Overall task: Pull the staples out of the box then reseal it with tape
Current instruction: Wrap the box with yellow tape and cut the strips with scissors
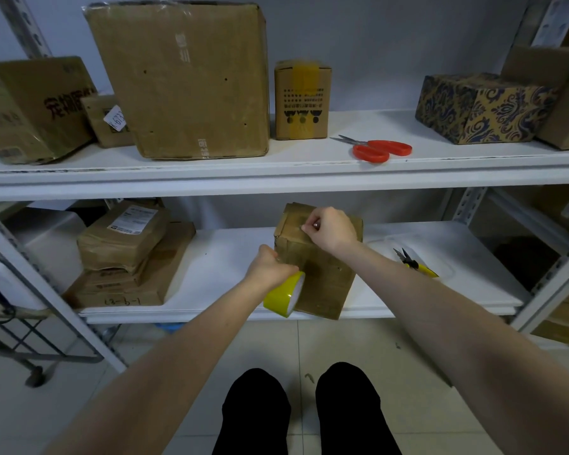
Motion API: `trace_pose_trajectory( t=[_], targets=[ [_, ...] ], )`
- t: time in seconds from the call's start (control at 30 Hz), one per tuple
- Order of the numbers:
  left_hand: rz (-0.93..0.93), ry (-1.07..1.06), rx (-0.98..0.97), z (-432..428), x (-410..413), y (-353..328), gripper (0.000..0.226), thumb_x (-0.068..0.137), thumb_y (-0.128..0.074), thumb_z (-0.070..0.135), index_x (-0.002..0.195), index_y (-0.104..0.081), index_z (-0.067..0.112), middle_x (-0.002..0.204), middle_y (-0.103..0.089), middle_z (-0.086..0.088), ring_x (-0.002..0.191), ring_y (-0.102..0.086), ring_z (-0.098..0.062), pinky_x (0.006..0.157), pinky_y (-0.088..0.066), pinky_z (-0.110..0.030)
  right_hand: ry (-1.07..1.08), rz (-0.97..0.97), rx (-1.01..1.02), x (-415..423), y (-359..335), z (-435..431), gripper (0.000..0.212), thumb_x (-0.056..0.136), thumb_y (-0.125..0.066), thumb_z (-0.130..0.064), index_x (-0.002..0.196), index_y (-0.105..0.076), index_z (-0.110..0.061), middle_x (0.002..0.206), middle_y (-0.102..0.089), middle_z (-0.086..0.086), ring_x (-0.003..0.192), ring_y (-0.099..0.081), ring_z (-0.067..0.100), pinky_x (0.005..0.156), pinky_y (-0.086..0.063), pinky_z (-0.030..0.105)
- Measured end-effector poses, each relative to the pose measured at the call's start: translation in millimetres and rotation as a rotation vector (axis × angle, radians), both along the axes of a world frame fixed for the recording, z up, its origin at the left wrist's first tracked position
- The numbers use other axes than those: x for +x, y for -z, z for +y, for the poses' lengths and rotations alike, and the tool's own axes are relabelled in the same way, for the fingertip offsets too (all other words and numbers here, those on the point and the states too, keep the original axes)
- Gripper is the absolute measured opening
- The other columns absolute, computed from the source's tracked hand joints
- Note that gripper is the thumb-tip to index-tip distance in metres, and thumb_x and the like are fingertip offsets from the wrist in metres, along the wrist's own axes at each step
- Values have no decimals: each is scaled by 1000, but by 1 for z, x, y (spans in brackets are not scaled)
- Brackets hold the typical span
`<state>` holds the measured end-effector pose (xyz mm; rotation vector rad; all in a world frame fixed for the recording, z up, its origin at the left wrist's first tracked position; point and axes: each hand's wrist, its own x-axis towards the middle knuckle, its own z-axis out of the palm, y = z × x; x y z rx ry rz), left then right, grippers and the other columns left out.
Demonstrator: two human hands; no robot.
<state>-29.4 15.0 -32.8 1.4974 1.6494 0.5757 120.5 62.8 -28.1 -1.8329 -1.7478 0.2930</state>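
Nearest: person's black-clad knees (257,412) over a pale tiled floor (309,343). A wheeled metal frame (30,339) stands on the floor at far L. Both bare forearms reach fwd to a white metal rack.

Lower shelf (224,257), white top: the box (322,274) stands at its front edge, about mid-shelf. Long axis vertical, top face up, a brown side facing the person.

L hand (270,267) grips the yellow tape roll (284,295) from above, fingers curled round it. Roll is on edge, open core facing R, touching the box's lower L front.

R hand (330,228) sits on the box top, fingers curled, thumb + forefinger pinched together against the cardboard. What's btwn them is too small to tell.

R of the box, apart from it: yellow-handled pliers (414,262) lying flat, nose pointing back-L. L side: a stack of flat brown parcels (128,257).

Upper shelf (276,165), also white: red scissors (381,150) near the front edge, blades pointing L. Behind them a small taped carton (302,100), a big carton (184,80) to its L, and a blue-and-gold patterned box (483,108) at R. Pale wall behind.
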Motion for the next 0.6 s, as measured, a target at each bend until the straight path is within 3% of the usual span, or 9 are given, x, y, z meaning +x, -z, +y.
trace_pose_trajectory(
  t=[0.07, 0.13, 0.23, 0.3, 0.37, 0.53, 0.6],
  targets=[
    [159, 2, 60, -1, 2, 0, 51, 81, -68, 28, 120, -40, 11, 108, -49, -8, 102, -55, -29, 79, -48, -36, -4, 0, 2, 0, 0, 0, 13, 89, -66, -30, 92, -72, -18, 90, -71, 1, 85, -65, 18, 75, -57, 36],
    [345, -33, 309, -1, 5, -5, 41, 82, -61, 25, 118, -45, 15, 117, -45, -7, 108, -51, -30, 80, -46, -36, -8, 6, 2, 1, 1, 0, 11, 87, -67, -29, 89, -71, -19, 89, -71, 1, 84, -65, 19, 75, -57, 37],
    [631, 191, 676, 5, 12, -14, 40, 80, -54, 14, 119, -55, 21, 130, -45, 1, 123, -38, -25, 100, -36, -39, -28, -15, -5, 3, 1, -1, 8, 85, -67, -25, 87, -71, -19, 91, -72, 3, 87, -65, 24, 76, -56, 37],
    [772, 377, 665, 12, 14, -18, 44, 81, -54, 15, 124, -56, 24, 137, -47, 6, 137, -24, -22, 114, -20, -44, -39, -49, 5, 4, 0, -1, 9, 83, -67, -27, 87, -71, -19, 91, -72, 5, 89, -65, 27, 75, -55, 36],
    [807, 427, 618, 15, 15, -20, 41, 82, -55, 15, 122, -58, 25, 136, -51, 5, 141, -18, -19, 117, -10, -49, -54, -126, 14, 6, -4, -1, 14, 85, -66, -32, 87, -70, -19, 91, -71, 5, 89, -65, 27, 74, -55, 37],
    [809, 455, 587, 14, 12, -22, 44, 82, -53, 11, 122, -58, 26, 135, -52, 5, 140, -21, -19, 116, -10, -52, -71, -421, 63, 3, -13, 1, 28, 87, -61, -39, 96, -65, -12, 97, -68, 11, 94, -64, 33, 71, -52, 36],
    [796, 459, 578, 13, 12, -22, 46, 81, -53, 11, 125, -56, 26, 135, -52, 3, 140, -21, -20, 116, -10, -52, -22, -416, 53, 6, -19, 0, 49, 82, -67, -47, 111, -57, -9, 106, -64, 14, 101, -62, 34, 75, -52, 38]
  ],
)
